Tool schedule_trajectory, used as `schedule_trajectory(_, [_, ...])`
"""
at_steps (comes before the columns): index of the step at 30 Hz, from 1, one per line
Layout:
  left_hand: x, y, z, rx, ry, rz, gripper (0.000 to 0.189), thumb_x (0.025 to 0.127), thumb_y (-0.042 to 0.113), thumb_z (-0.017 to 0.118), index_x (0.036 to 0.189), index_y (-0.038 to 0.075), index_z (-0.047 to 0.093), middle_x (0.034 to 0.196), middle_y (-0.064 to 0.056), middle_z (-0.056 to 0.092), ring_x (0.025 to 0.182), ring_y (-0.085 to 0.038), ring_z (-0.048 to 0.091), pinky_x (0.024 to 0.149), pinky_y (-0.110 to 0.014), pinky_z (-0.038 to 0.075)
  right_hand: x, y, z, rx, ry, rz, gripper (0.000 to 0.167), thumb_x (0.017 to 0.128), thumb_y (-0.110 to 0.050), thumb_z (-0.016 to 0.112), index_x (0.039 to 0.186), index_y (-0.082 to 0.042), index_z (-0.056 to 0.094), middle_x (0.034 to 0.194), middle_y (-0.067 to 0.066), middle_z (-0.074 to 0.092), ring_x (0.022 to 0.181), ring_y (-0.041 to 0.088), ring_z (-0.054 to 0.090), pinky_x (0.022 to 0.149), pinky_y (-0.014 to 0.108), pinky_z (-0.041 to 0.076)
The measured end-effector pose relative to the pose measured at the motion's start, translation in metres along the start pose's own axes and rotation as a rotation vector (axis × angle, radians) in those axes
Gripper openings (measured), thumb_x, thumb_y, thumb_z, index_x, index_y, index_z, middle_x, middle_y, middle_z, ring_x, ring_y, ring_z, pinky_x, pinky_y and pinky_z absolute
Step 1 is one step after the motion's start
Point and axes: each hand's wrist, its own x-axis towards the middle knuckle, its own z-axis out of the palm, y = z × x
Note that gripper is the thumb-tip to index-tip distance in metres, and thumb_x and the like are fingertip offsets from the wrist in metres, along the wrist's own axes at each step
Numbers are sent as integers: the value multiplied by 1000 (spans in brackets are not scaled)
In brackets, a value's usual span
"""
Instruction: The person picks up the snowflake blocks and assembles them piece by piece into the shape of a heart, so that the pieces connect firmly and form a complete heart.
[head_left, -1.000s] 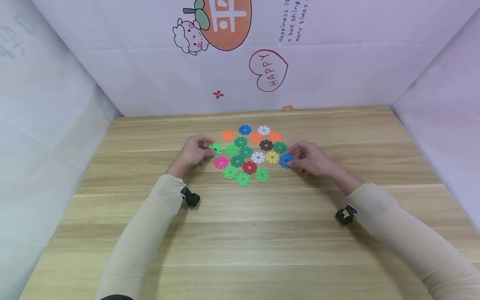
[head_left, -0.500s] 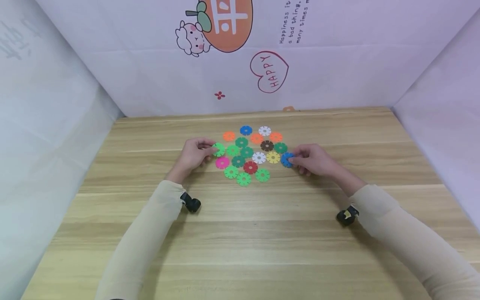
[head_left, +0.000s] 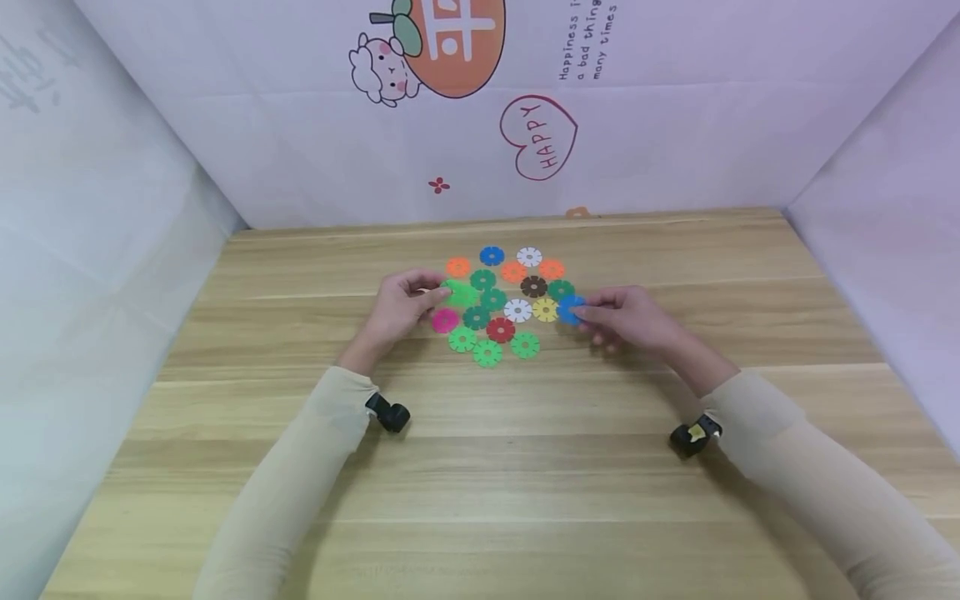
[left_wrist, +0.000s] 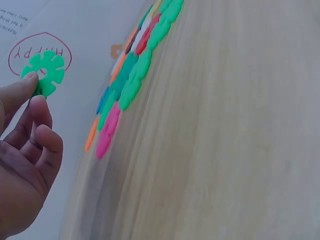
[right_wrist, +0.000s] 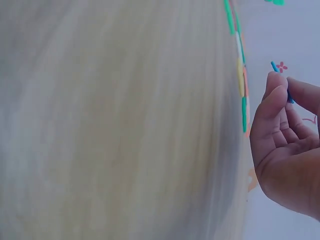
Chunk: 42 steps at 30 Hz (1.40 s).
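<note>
My left hand (head_left: 405, 307) pinches a light green notched plastic disc (left_wrist: 56, 74) between thumb and forefinger, held up off the table. In the head view it overlaps another light green disc lying at the left of the group. With thumb and fingertips my right hand (head_left: 632, 318) grips a blue notched disc (head_left: 567, 307), raised at the group's right side beside a yellow disc (head_left: 545, 310). The right wrist view shows that blue disc (right_wrist: 291, 98) nearly edge-on, much of it hidden by the fingers. A pink disc (head_left: 446, 321) lies just below the left fingertips.
Several more notched discs lie flat between the hands, among them a red disc (head_left: 500, 331), a brown disc (head_left: 533, 287) and a white disc (head_left: 517, 311). They sit toward the back of the wooden table (head_left: 510, 467). A printed white cloth (head_left: 660, 142) hangs behind.
My left hand has moved right with the light green disc, from beside the group to over its left discs. My right hand has shifted slightly left with the blue disc.
</note>
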Motion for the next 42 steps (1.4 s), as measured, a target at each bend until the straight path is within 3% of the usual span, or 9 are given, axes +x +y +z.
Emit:
schedule_trajectory(11, [-6, 12, 21, -54, -48, 129, 21, 99, 8, 73, 117, -2, 72, 95, -1, 72, 67, -19, 58, 58, -22, 49, -10, -16, 16, 173, -49, -55, 26, 106, -20, 64, 120, 1, 67, 102, 11, 74, 73, 12, 64, 60, 24, 54])
schedule_trajectory(15, [-8, 16, 28, -77, -79, 156, 19, 99, 8, 73, 116, 0, 72, 89, -15, 68, 60, -29, 52, 49, -23, 42, -10, -21, 23, 195, -68, -70, 22, 106, -20, 65, 115, -1, 68, 103, 13, 74, 73, 12, 63, 61, 25, 54])
schedule_trajectory(18, [-10, 19, 33, -94, -101, 171, 18, 100, 7, 71, 117, 0, 72, 90, -25, 63, 57, -25, 47, 46, -21, 36, -9, -25, 29, 217, -82, -73, 20, 106, -20, 65, 115, -3, 69, 103, 13, 74, 72, 12, 63, 60, 25, 53])
schedule_trajectory(22, [-11, 23, 40, -96, -110, 181, 20, 99, 6, 72, 117, -1, 72, 91, -17, 67, 59, -14, 49, 49, -19, 39, -9, -30, 35, 251, -105, -77, 17, 106, -20, 64, 113, -5, 70, 101, 11, 74, 71, 13, 62, 60, 24, 52])
schedule_trajectory(27, [-12, 26, 43, -93, -115, 195, 20, 98, 5, 73, 116, -2, 73, 89, 0, 69, 62, -17, 53, 53, -20, 43, -9, -34, 40, 283, -128, -80, 15, 107, -20, 62, 110, -8, 70, 98, 6, 75, 71, 12, 61, 59, 24, 51])
schedule_trajectory(31, [-12, 27, 44, -87, -129, 218, 19, 98, 4, 73, 116, -3, 73, 88, 4, 69, 62, -17, 53, 55, -21, 45, -7, -36, 42, 312, -136, -72, 15, 108, -21, 62, 108, -9, 71, 96, 4, 75, 70, 12, 60, 58, 23, 50])
schedule_trajectory(33, [-13, 28, 45, -84, -135, 232, 19, 98, 4, 72, 115, -3, 73, 88, 1, 68, 63, -20, 53, 55, -21, 44, -7, -36, 43, 325, -139, -68, 14, 108, -20, 61, 107, -10, 71, 95, 5, 76, 70, 13, 60, 58, 23, 50])
schedule_trajectory(39, [-15, 29, 48, -88, -154, 254, 17, 98, 1, 71, 115, -5, 72, 96, -32, 65, 63, -29, 51, 53, -20, 43, -5, -37, 47, 348, -153, -76, 14, 108, -20, 60, 105, -11, 71, 94, 6, 76, 70, 13, 59, 58, 23, 49])
schedule_trajectory(42, [-14, 29, 48, -95, -163, 259, 17, 98, 0, 71, 115, -6, 72, 98, -36, 64, 62, -27, 51, 53, -20, 42, -4, -37, 48, 353, -157, -89, 14, 108, -20, 60, 105, -12, 72, 94, 5, 75, 69, 12, 59, 57, 22, 48])
